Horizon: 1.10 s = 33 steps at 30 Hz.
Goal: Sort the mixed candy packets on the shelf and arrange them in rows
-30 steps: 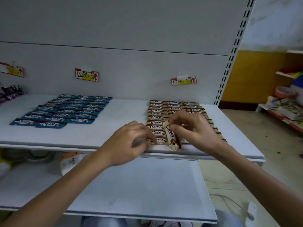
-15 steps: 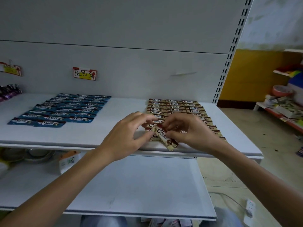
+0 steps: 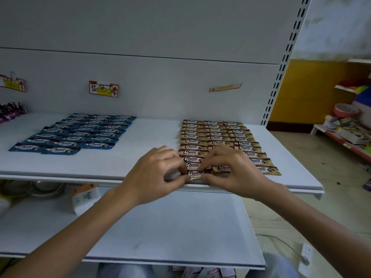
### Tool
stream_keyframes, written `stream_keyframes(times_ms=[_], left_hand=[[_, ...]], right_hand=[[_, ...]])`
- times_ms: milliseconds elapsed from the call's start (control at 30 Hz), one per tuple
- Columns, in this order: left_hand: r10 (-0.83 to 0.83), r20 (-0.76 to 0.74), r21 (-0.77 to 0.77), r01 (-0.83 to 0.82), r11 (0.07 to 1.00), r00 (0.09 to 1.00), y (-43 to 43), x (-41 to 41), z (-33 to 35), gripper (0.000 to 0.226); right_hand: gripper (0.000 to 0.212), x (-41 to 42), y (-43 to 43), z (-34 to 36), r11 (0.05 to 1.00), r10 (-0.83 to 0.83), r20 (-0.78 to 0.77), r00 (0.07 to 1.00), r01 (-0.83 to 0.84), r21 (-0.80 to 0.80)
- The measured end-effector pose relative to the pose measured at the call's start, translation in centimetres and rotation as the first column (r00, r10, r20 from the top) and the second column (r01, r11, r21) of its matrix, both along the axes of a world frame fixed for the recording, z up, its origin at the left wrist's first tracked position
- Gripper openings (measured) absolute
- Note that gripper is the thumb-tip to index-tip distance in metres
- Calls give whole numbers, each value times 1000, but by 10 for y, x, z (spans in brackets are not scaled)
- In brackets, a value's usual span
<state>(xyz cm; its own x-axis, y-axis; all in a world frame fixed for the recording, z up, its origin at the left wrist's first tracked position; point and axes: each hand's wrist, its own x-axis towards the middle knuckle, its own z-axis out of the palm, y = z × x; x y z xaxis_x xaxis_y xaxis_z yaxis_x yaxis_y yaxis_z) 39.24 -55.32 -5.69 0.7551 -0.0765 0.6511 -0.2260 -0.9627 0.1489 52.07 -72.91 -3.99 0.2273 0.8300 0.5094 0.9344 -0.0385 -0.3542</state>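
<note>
Pinching a brown packet (image 3: 195,173) with the left grip (image 3: 158,169) and right grip (image 3: 230,167), each clamped on one end, at the front edge of the shelf (image 3: 152,135). Judging the sort nearly finished: seeing brown rows (image 3: 214,135) filling up just behind it, blue rows (image 3: 86,133) lying well apart to the left, purple packets (image 3: 12,112) bunching at the far left, possibly needing rows. Noticing handwritten tags (image 3: 103,88) on the back panel, a lower shelf (image 3: 160,227) carrying a box (image 3: 85,199) and metal bowls (image 3: 46,187), a yellow wall (image 3: 313,87) rightward.
</note>
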Motion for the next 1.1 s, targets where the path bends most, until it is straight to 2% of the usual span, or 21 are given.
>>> stream_keyframes(times_ms=[533,633,800,1100], left_hand=[[89,34,-73,-87,994,995,1,0,-3,28],[65,13,-107,-64,992,998,1,-1,-1,29],[25,-22,-63,-27,998,999,3,0,-2,31],[6,-44,-81,-9,997,999,2,-1,-4,32]], right_hand=[[22,0,-3,-2,998,16,37,999,-19,61],[20,1,-2,-2,999,-8,40,999,7,44],[24,-1,-2,-3,999,-32,19,999,32,30],[22,0,-1,-5,999,-27,12,1000,26,34]])
